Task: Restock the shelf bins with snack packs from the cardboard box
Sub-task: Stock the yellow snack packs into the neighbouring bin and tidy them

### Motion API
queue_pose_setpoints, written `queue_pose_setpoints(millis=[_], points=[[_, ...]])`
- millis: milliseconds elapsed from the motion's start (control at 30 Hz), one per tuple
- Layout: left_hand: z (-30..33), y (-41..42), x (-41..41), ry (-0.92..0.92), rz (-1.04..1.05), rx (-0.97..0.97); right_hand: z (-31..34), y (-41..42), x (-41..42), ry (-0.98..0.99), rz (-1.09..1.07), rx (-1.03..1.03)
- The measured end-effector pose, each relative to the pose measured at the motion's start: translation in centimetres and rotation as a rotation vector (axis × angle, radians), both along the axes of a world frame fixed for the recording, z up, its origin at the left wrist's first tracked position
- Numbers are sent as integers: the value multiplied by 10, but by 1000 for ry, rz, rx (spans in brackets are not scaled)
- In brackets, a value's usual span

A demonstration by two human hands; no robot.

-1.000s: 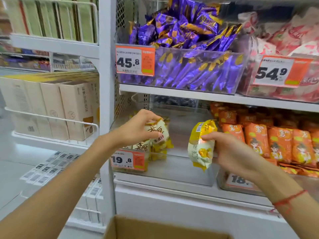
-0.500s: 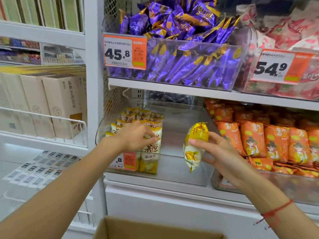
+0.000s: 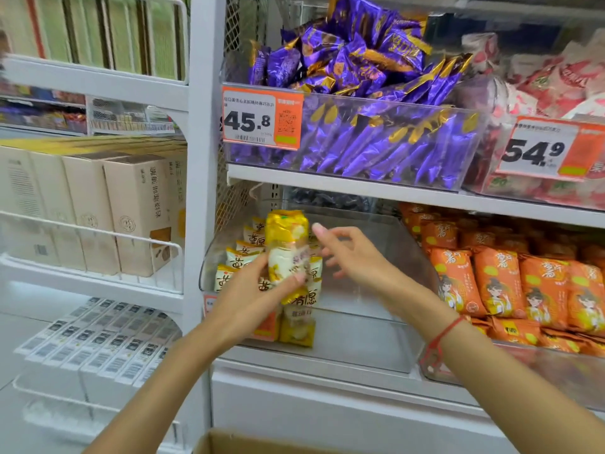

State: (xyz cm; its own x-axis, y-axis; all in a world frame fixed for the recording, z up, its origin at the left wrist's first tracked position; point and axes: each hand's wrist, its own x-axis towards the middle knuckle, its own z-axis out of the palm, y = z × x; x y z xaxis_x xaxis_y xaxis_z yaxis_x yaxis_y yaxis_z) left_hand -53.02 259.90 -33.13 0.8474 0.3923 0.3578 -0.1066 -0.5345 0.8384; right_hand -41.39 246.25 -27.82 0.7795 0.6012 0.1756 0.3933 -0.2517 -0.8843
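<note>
My left hand [image 3: 252, 290] grips a yellow and white snack pack [image 3: 287, 247] upright, just above the row of like yellow packs [image 3: 240, 257] standing along the left side of a clear shelf bin [image 3: 376, 326]. My right hand [image 3: 347, 257] hovers just right of that pack with fingers spread and nothing in it. The rim of the cardboard box [image 3: 248, 442] shows at the bottom edge; its contents are hidden.
The right part of the clear bin holds no packs. Orange snack packs [image 3: 510, 283] fill the bin to the right. Above, a bin of purple packs [image 3: 366, 119] carries a 45.8 tag. Cream cartons [image 3: 98, 208] stand behind a wire rail on the left.
The yellow pack has passed from my right hand to my left hand. My left hand let go of the packs in the row, and my right hand has opened.
</note>
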Motion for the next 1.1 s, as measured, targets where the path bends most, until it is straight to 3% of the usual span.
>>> queue_pose_setpoints(millis=[67, 133, 233, 467, 733, 867, 967, 1100], points=[[-6, 12, 0, 8, 230, 162, -4, 0, 20, -113, 24, -131], [-12, 19, 0, -2, 397, 301, -13, 1, 35, -121, 187, -315], [-21, 24, 2, 0, 392, 271, -32, 15, 38, -65, 356, -530], [-14, 31, -3, 114, 247, 95, -56, 31, 43, -30, 244, -307], [-10, 31, -4, 180, 191, 100, -55, 32, 36, -100, 251, -441], [-2, 25, -7, 6, 108, -128, -47, 21, 28, -152, 218, -448], [4, 12, -8, -137, 104, -228, -30, 14, 6, -259, -23, -180], [5, -16, 6, -264, 149, -165, -10, 8, -29, 314, 38, -40]])
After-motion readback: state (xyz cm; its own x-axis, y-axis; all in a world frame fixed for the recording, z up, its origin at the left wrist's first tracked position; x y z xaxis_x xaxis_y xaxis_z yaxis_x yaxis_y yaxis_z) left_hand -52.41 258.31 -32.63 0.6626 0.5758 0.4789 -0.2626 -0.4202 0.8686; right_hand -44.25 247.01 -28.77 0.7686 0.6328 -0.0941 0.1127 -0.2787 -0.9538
